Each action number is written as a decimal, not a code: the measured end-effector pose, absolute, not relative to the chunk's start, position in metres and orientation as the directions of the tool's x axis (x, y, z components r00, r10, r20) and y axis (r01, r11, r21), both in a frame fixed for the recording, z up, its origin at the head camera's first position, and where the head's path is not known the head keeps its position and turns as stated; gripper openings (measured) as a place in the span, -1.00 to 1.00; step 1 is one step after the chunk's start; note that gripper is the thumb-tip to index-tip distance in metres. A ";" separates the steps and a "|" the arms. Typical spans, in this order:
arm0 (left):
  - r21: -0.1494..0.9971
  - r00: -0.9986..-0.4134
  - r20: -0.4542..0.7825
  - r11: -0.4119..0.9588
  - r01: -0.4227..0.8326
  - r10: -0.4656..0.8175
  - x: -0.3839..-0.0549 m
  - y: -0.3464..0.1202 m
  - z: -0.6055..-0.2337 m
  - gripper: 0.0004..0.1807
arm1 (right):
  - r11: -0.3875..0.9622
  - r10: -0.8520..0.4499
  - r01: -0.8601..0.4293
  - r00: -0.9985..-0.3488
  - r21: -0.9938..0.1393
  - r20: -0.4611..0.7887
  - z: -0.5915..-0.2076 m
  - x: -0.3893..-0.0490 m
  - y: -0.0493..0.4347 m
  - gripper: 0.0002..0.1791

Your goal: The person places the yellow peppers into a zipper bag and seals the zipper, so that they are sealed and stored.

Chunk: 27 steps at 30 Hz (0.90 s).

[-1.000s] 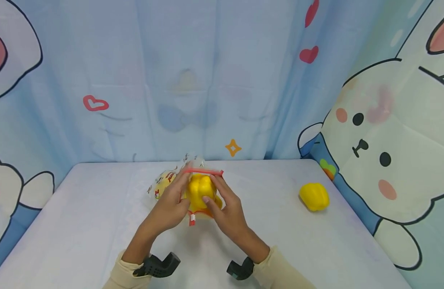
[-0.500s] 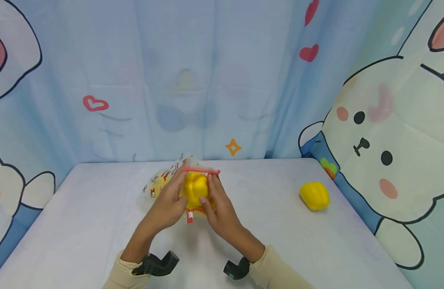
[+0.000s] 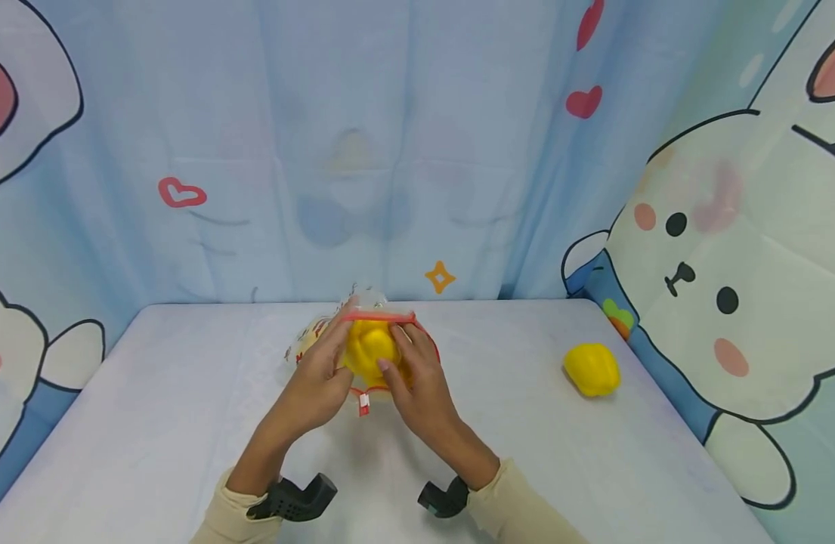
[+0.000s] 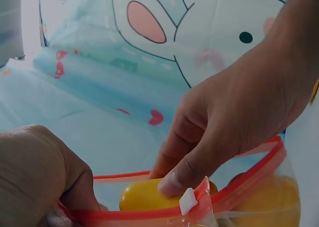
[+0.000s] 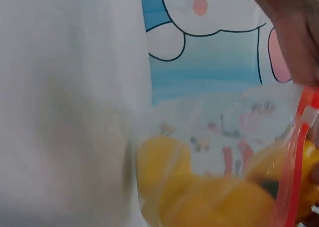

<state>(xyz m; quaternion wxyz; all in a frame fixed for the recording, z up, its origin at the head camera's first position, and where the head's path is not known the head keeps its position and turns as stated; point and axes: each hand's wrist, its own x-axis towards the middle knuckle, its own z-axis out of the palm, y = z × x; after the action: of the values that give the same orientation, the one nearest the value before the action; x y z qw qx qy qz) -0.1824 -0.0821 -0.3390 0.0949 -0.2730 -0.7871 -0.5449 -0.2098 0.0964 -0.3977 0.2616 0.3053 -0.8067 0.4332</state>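
Observation:
A clear zip bag with a red zip rim (image 3: 379, 316) and a white slider (image 4: 188, 201) stands with its mouth spread, just beyond both hands. My left hand (image 3: 318, 381) grips the bag's rim on the left side. At the mouth, my right hand (image 3: 424, 389) holds a yellow bell pepper (image 3: 371, 347), its thumb on the near side and its fingers inside the rim. The left wrist view shows this pepper (image 4: 139, 194) within the red rim. Several yellow shapes (image 5: 209, 199), blurred through the printed plastic, lie in the bag in the right wrist view.
Another yellow bell pepper (image 3: 592, 369) lies on the white tabletop (image 3: 526, 423) at the right. A blue curtain (image 3: 322, 151) with printed hearts and rabbits hangs behind the table and along its sides. Each wrist wears a black camera mount (image 3: 301, 500).
My right hand has shifted slightly left, and its fingers have bent over the pepper, inside the bag's rim. The red rim now shows to the right of those fingers. My left hand stays nearly still.

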 end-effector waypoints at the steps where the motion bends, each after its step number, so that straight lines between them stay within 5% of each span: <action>1: 0.808 -0.833 0.448 0.253 0.533 0.323 -0.182 -0.082 -0.338 -0.19 | 0.430 -0.277 -0.720 -0.680 -0.545 0.679 -0.398 -0.210 0.096 -0.39; 6: 0.821 -0.837 0.443 0.230 0.523 0.322 -0.180 -0.085 -0.337 -0.18 | 0.410 -0.317 -0.715 -0.694 -0.566 0.647 -0.400 -0.210 0.091 -0.39; 14: 0.808 -0.825 0.467 0.226 0.545 0.319 -0.182 -0.086 -0.338 -0.17 | 0.556 -0.284 -0.689 -0.684 -0.465 0.672 -0.386 -0.209 0.087 -0.41; 21: 0.840 -0.832 0.468 0.143 0.524 0.299 -0.181 -0.091 -0.335 -0.21 | 0.448 -0.277 -0.729 -0.664 -0.517 0.695 -0.380 -0.206 0.092 -0.49; 27: 0.862 -0.835 0.461 0.073 0.502 0.300 -0.182 -0.092 -0.336 -0.23 | 0.508 -0.308 -0.711 -0.677 -0.486 0.668 -0.376 -0.205 0.093 -0.48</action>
<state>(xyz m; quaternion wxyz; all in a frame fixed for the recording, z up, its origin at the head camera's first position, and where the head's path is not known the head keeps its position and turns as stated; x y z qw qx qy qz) -0.1818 -0.0918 -0.3364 0.0812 -0.2756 -0.7278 -0.6227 -0.2049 0.0934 -0.3762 0.2588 0.3072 -0.8290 0.3891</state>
